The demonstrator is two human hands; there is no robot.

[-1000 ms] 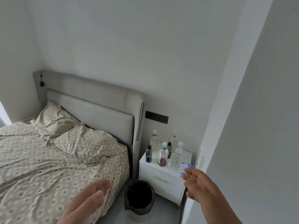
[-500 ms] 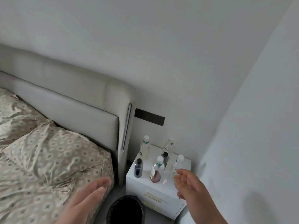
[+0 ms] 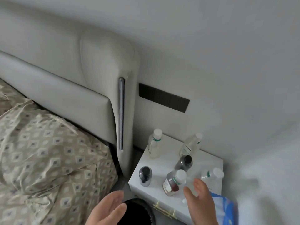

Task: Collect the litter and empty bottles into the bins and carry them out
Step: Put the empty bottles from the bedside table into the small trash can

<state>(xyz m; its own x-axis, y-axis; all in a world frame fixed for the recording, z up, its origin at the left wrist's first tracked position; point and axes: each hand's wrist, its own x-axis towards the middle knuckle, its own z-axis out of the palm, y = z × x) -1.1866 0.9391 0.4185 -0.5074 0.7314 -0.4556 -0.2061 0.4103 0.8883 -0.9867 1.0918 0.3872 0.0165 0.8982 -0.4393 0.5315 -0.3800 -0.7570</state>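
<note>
Several bottles stand on a white nightstand (image 3: 164, 166): a clear white-capped bottle (image 3: 155, 144) at the back left, another clear bottle (image 3: 190, 144) at the back right, a dark bottle (image 3: 184, 163) mid-top, a small dark bottle (image 3: 145, 176) at the front left, a bottle with brown liquid (image 3: 173, 183) and a clear bottle (image 3: 211, 176) at the right. My right hand (image 3: 200, 202) hovers open just in front of the brown-liquid bottle, touching nothing. My left hand (image 3: 107, 211) is open beside the black bin (image 3: 138, 211) on the floor.
A blue and white plastic package (image 3: 225, 208) lies at the nightstand's right front, behind my right hand. The padded headboard (image 3: 97, 65) and bed with patterned pillows (image 3: 48, 151) fill the left. Walls close in behind and on the right.
The view has closed in on the nightstand. My right hand has come nearer to the bottles; my left hand now sits by the bin's rim.
</note>
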